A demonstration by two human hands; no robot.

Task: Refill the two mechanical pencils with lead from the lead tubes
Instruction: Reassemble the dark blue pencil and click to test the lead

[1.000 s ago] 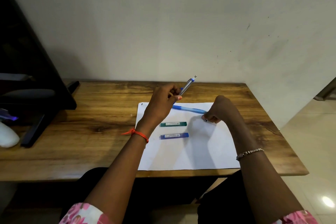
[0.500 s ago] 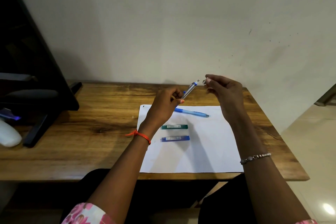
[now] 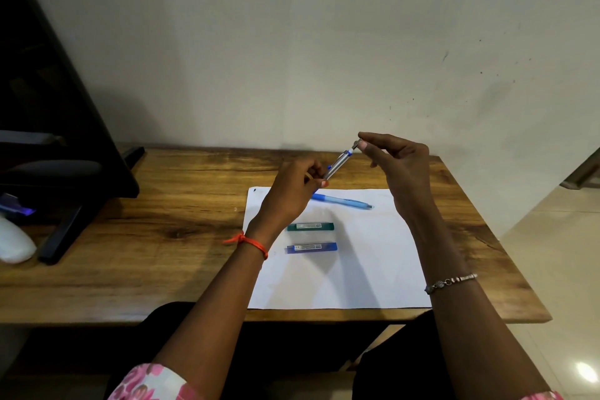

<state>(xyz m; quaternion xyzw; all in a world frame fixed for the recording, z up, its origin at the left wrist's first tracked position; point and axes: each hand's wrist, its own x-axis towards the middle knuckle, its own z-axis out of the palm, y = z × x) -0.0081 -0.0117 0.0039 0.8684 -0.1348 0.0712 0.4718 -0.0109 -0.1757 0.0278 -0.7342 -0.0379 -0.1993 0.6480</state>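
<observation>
My left hand (image 3: 292, 191) grips the lower part of a silver mechanical pencil (image 3: 337, 166), held tilted up and to the right above the table. Thumb and forefinger of my right hand (image 3: 399, 169) pinch the small metal cap (image 3: 358, 143) at the pencil's top end. A light blue mechanical pencil (image 3: 347, 201) lies on the white paper sheet (image 3: 357, 269) behind my hands. A green lead tube (image 3: 310, 226) and a blue lead tube (image 3: 311, 247) lie side by side on the paper, below my left hand.
The wooden table (image 3: 162, 237) stands against a pale wall. A black stand (image 3: 74, 146) and a white object (image 3: 13, 243) occupy its left end. The table's right edge (image 3: 506, 253) drops to a tiled floor.
My right hand rose from the paper near the blue pencil's tip up to the silver pencil's top end and pinched its cap. My left hand kept holding the pencil.
</observation>
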